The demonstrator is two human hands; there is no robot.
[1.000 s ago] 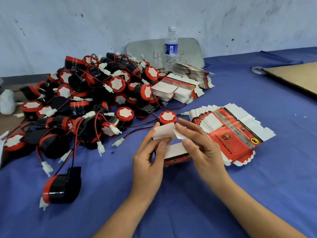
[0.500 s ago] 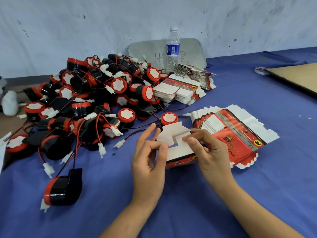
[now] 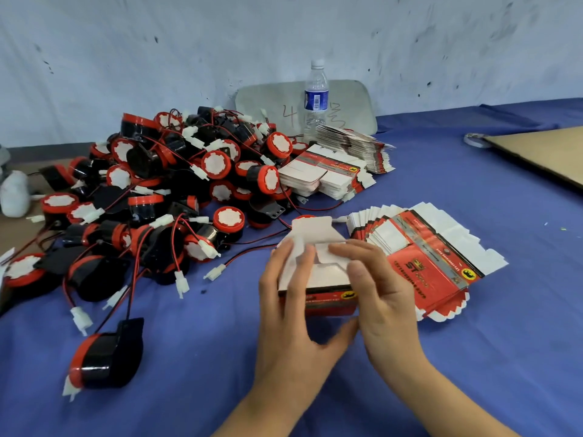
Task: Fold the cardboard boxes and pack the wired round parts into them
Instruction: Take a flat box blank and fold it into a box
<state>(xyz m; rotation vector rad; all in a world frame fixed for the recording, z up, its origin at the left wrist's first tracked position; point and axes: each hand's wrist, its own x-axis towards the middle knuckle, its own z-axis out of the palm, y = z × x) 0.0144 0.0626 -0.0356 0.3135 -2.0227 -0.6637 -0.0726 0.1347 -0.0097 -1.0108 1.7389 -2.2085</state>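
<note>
A small red and white cardboard box (image 3: 328, 279) stands partly formed on the blue cloth, white end flaps up. My left hand (image 3: 293, 313) grips its left side, fingers on a flap and thumb under the front. My right hand (image 3: 381, 298) holds the right side, fingers pressing a flap inward. A fanned stack of flat box blanks (image 3: 432, 257) lies just right of the hands. A big pile of black and red round parts with red and black wires (image 3: 164, 190) fills the left. One loose part (image 3: 107, 357) lies near the front left.
More flat blanks (image 3: 334, 175) lie stacked behind the pile, beside a plastic water bottle (image 3: 315, 99) and a grey plate (image 3: 344, 105) leaning on the wall. A brown cardboard sheet (image 3: 542, 152) and a tape roll (image 3: 474, 140) sit at the far right.
The box has gone from a flat-held blank to an upright shape. Both hands have slid down around its sides, and the end flaps are being folded inward.
</note>
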